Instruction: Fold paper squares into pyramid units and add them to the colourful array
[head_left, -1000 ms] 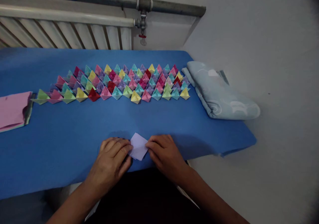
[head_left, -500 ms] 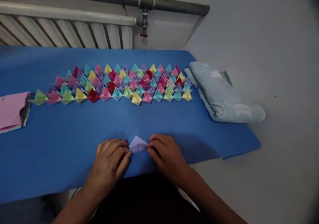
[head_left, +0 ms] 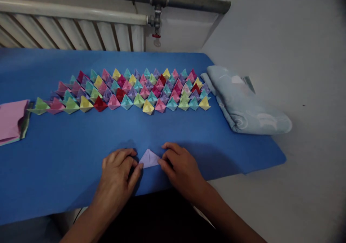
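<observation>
Both my forearms come in from the bottom edge, palms down, wrists low over the near edge of the blue counter (head_left: 67, 163). My left hand (head_left: 119, 172) lies flat with fingers curled in, thumb tip pressing the left corner of the lilac paper (head_left: 149, 159). My right hand (head_left: 180, 167) mirrors it, fingertips on the right corner. Neither grip is clamped around the paper: it's pinned flat to the counter from both sides, fingers loosely together. The paper is folded to a small triangle, apex pointing away from me, base toward me; there looks to be a crease across it, but it's too small to be sure. Farther back, rows of coloured paper boats (head_left: 129, 91). Pink paper stack (head_left: 10, 118) at the far left, folded pale blue cloth (head_left: 243, 106) at the right end.
</observation>
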Demonstrator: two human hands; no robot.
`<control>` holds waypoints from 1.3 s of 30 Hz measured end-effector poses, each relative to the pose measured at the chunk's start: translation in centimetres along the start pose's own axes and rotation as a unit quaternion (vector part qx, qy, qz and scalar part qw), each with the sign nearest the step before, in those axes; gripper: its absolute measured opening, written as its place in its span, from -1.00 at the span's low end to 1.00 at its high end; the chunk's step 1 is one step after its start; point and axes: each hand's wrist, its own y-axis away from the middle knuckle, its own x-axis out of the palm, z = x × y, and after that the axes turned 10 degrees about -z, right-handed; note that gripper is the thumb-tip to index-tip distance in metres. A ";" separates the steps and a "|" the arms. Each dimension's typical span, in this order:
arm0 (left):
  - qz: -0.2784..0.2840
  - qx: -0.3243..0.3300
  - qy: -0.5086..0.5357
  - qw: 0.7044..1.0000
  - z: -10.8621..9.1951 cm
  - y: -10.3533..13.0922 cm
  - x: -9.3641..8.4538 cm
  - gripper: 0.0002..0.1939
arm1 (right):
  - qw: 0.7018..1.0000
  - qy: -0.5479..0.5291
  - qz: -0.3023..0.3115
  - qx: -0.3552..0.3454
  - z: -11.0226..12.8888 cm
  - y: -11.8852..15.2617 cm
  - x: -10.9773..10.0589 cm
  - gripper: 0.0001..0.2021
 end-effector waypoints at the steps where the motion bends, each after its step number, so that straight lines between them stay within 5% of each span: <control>1: 0.000 -0.002 -0.003 1.000 -0.1 0.0 0.0 -0.76 | 1.000 0.002 0.000 0.001 0.0 0.0 0.0 -0.86; 16: 0.027 -0.002 -0.054 0.998 -0.3 -0.4 -0.2 -0.77 | 0.999 0.004 0.025 0.033 0.2 -0.5 -0.2 -0.84; 25: 0.034 0.177 0.009 0.984 0.3 -0.2 0.1 -0.70 | 0.999 0.009 0.033 0.018 0.2 -0.7 -0.1 -0.85; 34: 0.049 0.218 -0.024 0.974 0.8 0.8 -0.3 -0.63 | 0.996 0.084 -0.026 0.001 -1.1 0.5 -0.9 -0.82; 37: 0.040 0.226 -0.027 0.973 0.8 0.9 -0.3 -0.64 | 0.997 0.005 -0.045 -0.056 0.1 0.5 -0.9 -0.88; 39: 0.020 0.226 -0.022 0.974 0.8 1.0 0.0 -0.66 | 0.990 -0.045 -0.004 -0.131 1.1 0.5 -0.6 -0.78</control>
